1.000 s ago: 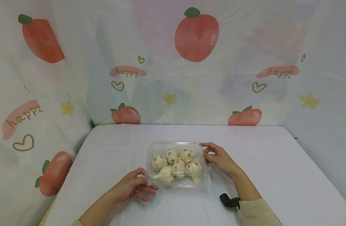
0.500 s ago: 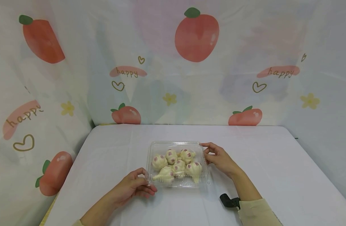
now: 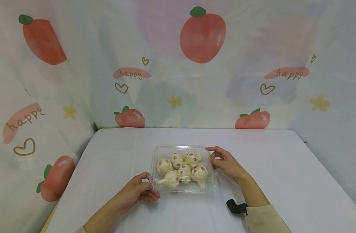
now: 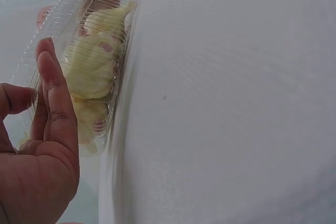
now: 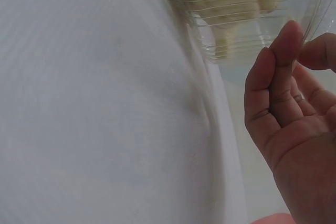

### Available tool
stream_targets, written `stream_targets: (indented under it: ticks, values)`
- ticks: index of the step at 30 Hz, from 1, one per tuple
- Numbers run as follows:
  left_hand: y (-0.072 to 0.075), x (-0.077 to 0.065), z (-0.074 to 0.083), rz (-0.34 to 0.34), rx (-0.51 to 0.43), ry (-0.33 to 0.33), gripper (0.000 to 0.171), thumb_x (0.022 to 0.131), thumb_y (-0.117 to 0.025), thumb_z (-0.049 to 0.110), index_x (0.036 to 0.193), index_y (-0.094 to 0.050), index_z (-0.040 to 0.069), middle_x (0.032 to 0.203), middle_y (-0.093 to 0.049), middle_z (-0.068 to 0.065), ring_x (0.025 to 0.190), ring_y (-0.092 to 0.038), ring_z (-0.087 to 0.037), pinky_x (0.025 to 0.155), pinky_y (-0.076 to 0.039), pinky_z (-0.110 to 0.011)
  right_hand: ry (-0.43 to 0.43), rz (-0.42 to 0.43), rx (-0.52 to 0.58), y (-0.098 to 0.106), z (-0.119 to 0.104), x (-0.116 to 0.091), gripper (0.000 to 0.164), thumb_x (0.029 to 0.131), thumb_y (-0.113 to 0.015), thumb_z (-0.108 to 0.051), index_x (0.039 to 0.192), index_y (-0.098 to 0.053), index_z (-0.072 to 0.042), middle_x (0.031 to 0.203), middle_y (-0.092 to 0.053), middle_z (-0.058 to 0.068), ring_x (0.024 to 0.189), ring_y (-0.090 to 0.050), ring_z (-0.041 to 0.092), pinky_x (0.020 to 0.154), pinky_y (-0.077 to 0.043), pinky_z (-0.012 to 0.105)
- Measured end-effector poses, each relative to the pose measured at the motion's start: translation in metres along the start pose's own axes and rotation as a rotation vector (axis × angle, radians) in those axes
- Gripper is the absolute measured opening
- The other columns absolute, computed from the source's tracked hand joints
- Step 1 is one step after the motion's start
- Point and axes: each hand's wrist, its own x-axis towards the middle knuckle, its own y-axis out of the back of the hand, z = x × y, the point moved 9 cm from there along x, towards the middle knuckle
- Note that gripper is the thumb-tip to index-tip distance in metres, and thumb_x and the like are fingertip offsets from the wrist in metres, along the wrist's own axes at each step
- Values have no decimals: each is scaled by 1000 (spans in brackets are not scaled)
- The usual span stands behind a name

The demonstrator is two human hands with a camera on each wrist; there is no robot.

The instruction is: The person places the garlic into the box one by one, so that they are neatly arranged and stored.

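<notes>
A clear plastic clamshell box (image 3: 182, 191) lies flat at the middle of the table, its lid down. Inside are several cream garlic bulbs (image 3: 199, 173) with purple patches and short stems. My left hand (image 3: 134, 192) pinches the box's near left edge between thumb and fingers, the other fingers curled below. On the opposite side, my right hand (image 3: 228, 165) pinches the rim of the right edge. The left wrist view shows the left hand (image 4: 50, 129) beside the box's ribbed wall (image 4: 118, 3). In the right wrist view, the right thumb and fingertips (image 5: 289, 40) meet at the rim.
A white cloth (image 3: 268, 168) covers the table. Behind and to the left hangs a backdrop (image 3: 201, 90) printed with fruit, hearts and flowers. A black strap with a mount (image 3: 236, 207) sits on the right wrist, close to the tabletop.
The lower fingers of my left hand have drawn in toward the palm. The box and my right hand stay almost where they were.
</notes>
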Motion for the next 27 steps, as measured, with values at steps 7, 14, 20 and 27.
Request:
stream_targets:
  ticks: [7, 14, 20, 27]
  values:
    - [0, -1, 0, -12, 5, -6, 10, 100, -50, 5, 103, -46, 14, 88, -79, -5, 78, -74, -10, 73, -59, -23, 6, 2, -2, 0, 0, 1, 47, 104, -58, -7, 149, -47, 2, 99, -56, 11, 79, -62, 8, 74, -57, 25]
    - [2, -1, -3, 4, 24, 16, 9, 99, -51, 6, 104, -45, 12, 84, -78, -3, 73, -71, -9, 71, -58, -23, 11, 5, -19, 0, -2, 0, 47, 104, -59, -7, 149, -48, 1, 99, -57, 13, 78, -64, 9, 74, -57, 26]
    - [1, 0, -2, 19, 30, 2, 11, 98, -51, 5, 106, -45, 9, 80, -75, -1, 69, -67, -8, 68, -56, -22, 17, 11, -27, 1, -4, 0, 46, 104, -59, -7, 148, -48, 1, 98, -57, 14, 77, -65, 10, 74, -58, 26]
    - [2, 0, -3, 26, 28, 10, 13, 97, -53, 4, 107, -45, 7, 79, -73, 0, 68, -64, -7, 68, -54, -21, 18, 10, -30, 0, -6, -1, 47, 104, -59, -8, 148, -48, 1, 99, -57, 14, 76, -64, 10, 74, -58, 27]
